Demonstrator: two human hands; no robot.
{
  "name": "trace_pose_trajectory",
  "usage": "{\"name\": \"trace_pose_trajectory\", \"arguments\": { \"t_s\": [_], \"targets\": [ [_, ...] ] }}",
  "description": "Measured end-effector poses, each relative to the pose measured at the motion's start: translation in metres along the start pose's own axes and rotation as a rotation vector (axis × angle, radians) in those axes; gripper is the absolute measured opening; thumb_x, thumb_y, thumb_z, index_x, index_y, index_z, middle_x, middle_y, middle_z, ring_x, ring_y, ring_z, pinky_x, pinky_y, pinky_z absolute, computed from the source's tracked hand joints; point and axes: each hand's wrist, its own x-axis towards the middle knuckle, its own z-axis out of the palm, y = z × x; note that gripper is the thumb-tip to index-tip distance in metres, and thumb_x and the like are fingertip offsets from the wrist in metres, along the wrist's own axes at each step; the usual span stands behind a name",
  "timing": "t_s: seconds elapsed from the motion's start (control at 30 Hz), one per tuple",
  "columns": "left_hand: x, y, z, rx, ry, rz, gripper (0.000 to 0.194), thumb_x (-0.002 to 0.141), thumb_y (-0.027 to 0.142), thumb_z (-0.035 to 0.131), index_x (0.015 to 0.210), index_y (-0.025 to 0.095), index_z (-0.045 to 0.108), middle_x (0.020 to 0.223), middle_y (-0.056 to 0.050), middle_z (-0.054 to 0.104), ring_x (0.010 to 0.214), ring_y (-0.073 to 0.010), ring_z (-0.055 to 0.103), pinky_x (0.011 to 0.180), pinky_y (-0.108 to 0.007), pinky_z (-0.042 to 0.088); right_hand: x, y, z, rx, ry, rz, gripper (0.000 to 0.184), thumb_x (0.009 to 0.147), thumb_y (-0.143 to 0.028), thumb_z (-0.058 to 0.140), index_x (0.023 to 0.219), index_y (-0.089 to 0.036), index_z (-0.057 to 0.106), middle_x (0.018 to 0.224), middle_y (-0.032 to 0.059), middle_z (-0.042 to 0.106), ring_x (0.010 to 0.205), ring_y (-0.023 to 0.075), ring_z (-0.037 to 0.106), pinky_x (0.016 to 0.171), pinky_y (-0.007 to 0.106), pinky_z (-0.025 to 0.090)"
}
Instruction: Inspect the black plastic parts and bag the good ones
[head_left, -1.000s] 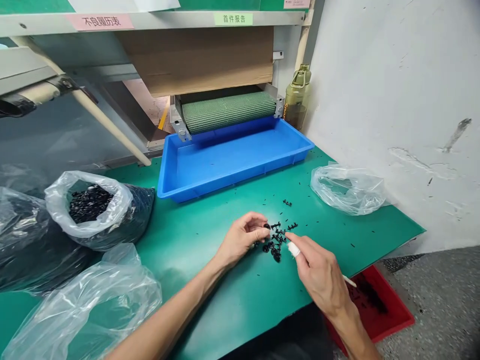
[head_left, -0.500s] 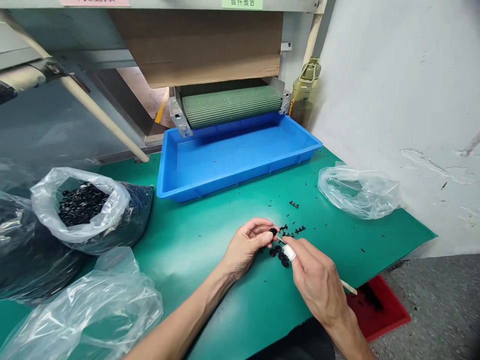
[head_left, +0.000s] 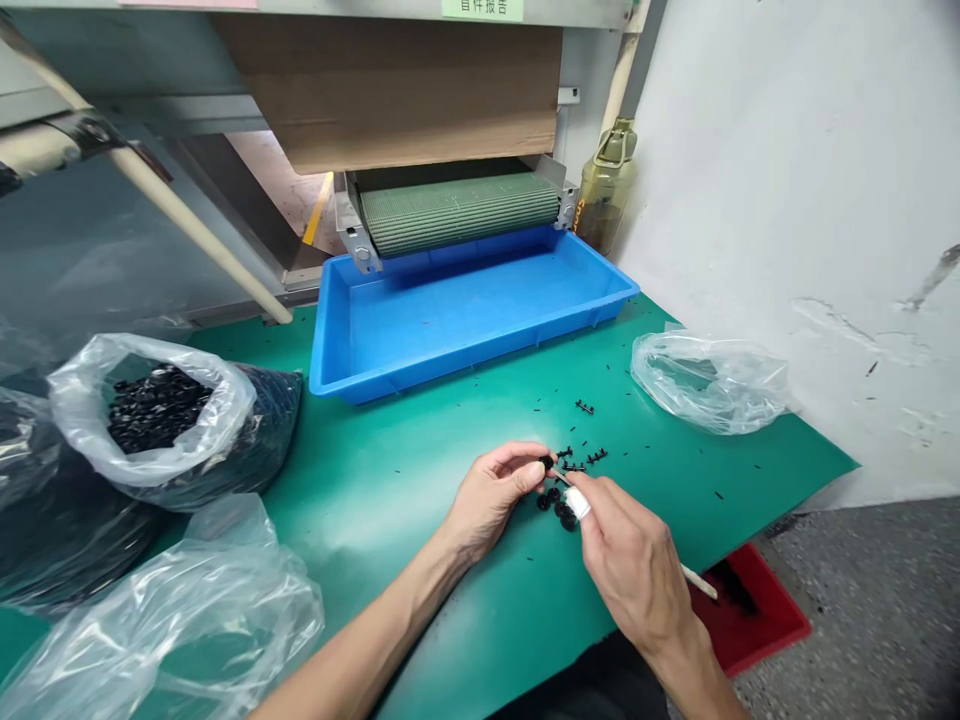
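My left hand (head_left: 491, 492) pinches a small round black plastic part (head_left: 546, 462) between thumb and fingers. My right hand (head_left: 630, 560) holds a thin pale stick (head_left: 697, 580), and its tip (head_left: 559, 479) reaches in close to that part. White tape (head_left: 577, 503) wraps one right finger. Just below my fingers lies a small heap of black round parts (head_left: 559, 506). Several black runner pieces (head_left: 585, 407) and tiny black bits are scattered on the green mat (head_left: 390, 500).
A blue plastic tray (head_left: 472, 325) sits under the end of a green conveyor belt (head_left: 457, 212). Plastic bags of black parts (head_left: 157, 410) lie left, with clear bags (head_left: 709, 385) nearby. An olive bottle (head_left: 606, 190) stands behind; a red tray (head_left: 750, 610) lies below the bench edge.
My right hand has come in beside my left, and the stick tip now reaches the held part. The two hands are closer together than a second ago.
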Motion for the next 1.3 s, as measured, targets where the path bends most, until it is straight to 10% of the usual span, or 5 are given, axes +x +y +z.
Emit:
{"name": "trace_pose_trajectory", "arguments": {
  "t_s": [1.07, 1.3],
  "targets": [
    [-0.003, -0.005, 0.001, 0.169, -0.046, 0.015, 0.023, 0.070, 0.024, 0.080, 0.090, 0.016, 0.071, 0.079, -0.003, 0.068, 0.069, -0.0109, 0.059, 0.068, -0.024, 0.047, 0.002, -0.004, -0.005, -0.148, 0.012, -0.088, 0.031, 0.094, -0.012, 0.035, 0.108, -0.015, 0.063, 0.082, 0.0062, 0.065, 0.075, 0.0183, 0.060, 0.063, 0.027, 0.040],
    [0.000, 0.002, 0.003, 0.244, 0.008, 0.070, 0.022, 0.069, 0.029, 0.079, 0.083, 0.014, 0.071, 0.079, -0.005, 0.070, 0.069, -0.0131, 0.061, 0.068, -0.026, 0.048, 0.009, 0.000, 0.007, 0.162, -0.137, 0.154, 0.026, 0.083, -0.006, 0.038, 0.081, -0.020, 0.060, 0.061, -0.0023, 0.060, 0.054, 0.0114, 0.054, 0.052, 0.021, 0.035]
  ]
}}
